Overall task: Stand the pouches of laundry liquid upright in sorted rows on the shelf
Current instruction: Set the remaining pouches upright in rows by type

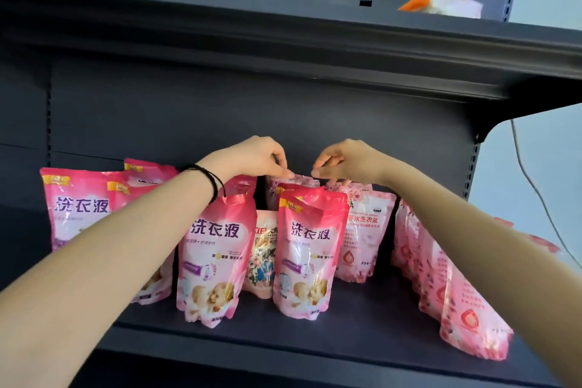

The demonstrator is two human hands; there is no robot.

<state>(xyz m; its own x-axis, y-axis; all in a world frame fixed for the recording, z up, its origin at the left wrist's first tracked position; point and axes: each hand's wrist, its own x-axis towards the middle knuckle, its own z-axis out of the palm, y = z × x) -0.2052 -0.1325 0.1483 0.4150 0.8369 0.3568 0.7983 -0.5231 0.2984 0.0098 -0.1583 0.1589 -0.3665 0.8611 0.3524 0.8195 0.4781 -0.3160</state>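
— Glossy plastic pouches (310, 249), pink, soft and slightly crumpled, standing upright along the dark shelf (362, 321)?

— Standing, yes: two baby-print ones toward the front edge, more stacked in rows at the left end, paler floral ones (447, 290) running front to back at the right end. Between the two front pouches, a smaller cream pouch (263, 261) (busier print, illegible).

— And the hands?

— Both reaching to the back edge. Left hand (261, 157), fingertips pressed together, pinching the top seam of a translucent rear pouch (294, 181). Right hand (343, 159), likewise pinched on the same seam, just beside. Black hair tie (209, 178) round the left wrist.

— Surroundings?

— Matte dark-grey metal shelving, perforated uprights at the right corner, another shelf above carrying an orange-and-white pack (447, 3). Pale wall beyond, with a thin grey cable (535, 192) hanging down it.
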